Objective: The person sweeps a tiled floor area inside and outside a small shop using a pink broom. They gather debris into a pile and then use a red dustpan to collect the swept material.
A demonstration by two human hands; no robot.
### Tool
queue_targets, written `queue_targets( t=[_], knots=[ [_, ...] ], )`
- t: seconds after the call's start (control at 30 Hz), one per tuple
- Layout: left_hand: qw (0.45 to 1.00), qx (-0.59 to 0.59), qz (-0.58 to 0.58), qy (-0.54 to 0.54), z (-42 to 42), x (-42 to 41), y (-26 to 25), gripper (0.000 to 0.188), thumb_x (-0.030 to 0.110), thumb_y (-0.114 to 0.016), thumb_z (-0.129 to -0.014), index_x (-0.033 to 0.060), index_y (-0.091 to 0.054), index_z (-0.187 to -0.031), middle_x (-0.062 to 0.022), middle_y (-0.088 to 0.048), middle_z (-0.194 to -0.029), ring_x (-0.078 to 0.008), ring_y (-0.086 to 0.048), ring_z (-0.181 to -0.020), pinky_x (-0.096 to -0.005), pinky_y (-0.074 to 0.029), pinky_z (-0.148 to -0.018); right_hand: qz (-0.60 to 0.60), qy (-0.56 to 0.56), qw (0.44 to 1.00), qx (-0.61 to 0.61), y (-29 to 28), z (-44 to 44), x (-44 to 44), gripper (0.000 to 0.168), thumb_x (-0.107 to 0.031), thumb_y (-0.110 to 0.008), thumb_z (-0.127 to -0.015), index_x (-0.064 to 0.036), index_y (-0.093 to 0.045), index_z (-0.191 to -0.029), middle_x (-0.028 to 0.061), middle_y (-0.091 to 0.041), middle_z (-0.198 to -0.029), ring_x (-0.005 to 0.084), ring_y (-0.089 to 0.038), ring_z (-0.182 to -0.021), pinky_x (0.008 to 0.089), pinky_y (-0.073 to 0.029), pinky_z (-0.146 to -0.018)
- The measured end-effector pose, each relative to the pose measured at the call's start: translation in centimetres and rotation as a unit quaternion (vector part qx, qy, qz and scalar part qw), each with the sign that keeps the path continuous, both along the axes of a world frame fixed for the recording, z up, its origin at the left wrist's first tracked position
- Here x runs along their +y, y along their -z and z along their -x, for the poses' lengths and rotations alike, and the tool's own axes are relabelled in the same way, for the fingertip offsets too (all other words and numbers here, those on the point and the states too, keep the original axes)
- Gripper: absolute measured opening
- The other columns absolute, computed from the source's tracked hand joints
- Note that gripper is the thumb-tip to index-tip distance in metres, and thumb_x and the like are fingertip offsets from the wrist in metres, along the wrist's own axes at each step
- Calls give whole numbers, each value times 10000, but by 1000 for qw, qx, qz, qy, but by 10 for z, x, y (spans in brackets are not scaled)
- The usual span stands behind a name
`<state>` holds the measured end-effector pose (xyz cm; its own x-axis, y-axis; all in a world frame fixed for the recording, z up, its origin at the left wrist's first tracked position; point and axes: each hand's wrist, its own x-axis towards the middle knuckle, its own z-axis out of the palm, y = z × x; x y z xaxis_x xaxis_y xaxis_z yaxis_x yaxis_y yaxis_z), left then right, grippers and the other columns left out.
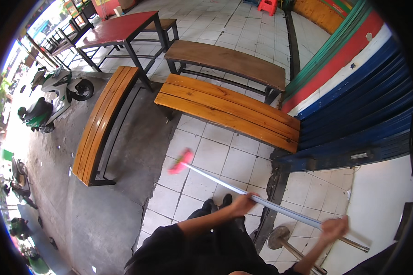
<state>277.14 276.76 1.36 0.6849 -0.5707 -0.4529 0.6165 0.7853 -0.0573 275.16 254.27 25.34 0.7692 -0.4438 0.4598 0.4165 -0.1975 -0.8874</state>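
A long-handled broom [278, 208] with a pale, shiny handle slants across the view. Its pink head [181, 161] is blurred, low over or on the white floor tiles [206, 154]; whether it touches them I cannot tell. Around the middle of the handle closes my left hand [244, 203]. Nearer the handle's end, my right hand [334, 228] grips it, with the metal tip sticking out beyond. My dark shoes [209, 205] stand on the tiles just below the handle.
Ahead stands a slatted wooden bench [227, 108], with a brown bench [223, 63] behind it. Another slatted bench [101, 120] is at left, near a red table [120, 29]. A blue folding shutter [358, 99] borders the right. A round metal stand base [278, 237] sits near my right arm.
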Motion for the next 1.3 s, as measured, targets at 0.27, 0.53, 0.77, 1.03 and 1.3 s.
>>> queue_targets(
  t=[0.27, 0.53, 0.77, 1.03, 1.3],
  knots=[
    [962, 85, 254, 52, -106, -151, 31, 97, 78, -372, -862, -5, -417, -876, -92, -462, -838, -182, -474, -832, -285, -406, -799, 336, -84, 936, -64, -20, -85, 49, 106, -30, -444, -734, -18, -448, -629, 48, -466, -461, 152, -423, -358, 266, -361, -352],
    [988, 42, 115, -94, -190, -99, 96, 120, 114, -387, -869, 5, -435, -889, -69, -479, -843, -164, -490, -821, -278, -419, -789, 321, -290, 901, -34, 40, -226, 121, 205, 47, -446, -666, -49, -344, -517, 63, -482, -484, 202, -531, -440, 258, -440, -457],
    [966, 32, 128, -224, -234, -29, 66, 109, 112, -426, -849, 15, -461, -885, -42, -473, -867, -139, -475, -821, -254, -389, -800, 158, -460, 872, -64, 18, -285, 186, 247, 72, -378, -690, -47, -209, -554, 67, -395, -423, 189, -422, -330, 289, -413, -364],
    [941, -61, 63, -328, -256, 72, 47, 130, 140, -440, -850, 25, -462, -905, -39, -456, -908, -137, -471, -891, -253, -400, -824, 51, -524, 838, -144, 11, -311, 260, 247, 29, -384, -705, -42, -205, -551, 54, -384, -413, 154, -383, -304, 279, -389, -315],
    [898, -66, -131, -414, -229, 176, 52, 145, 88, -450, -824, 7, -449, -944, -37, -440, -944, -138, -431, -928, -265, -323, -881, -110, -552, 811, -157, 47, -325, 313, 231, -45, -384, -763, -31, -295, -551, 61, -400, -406, 138, -369, -295, 247, -329, -293]
  ],
)
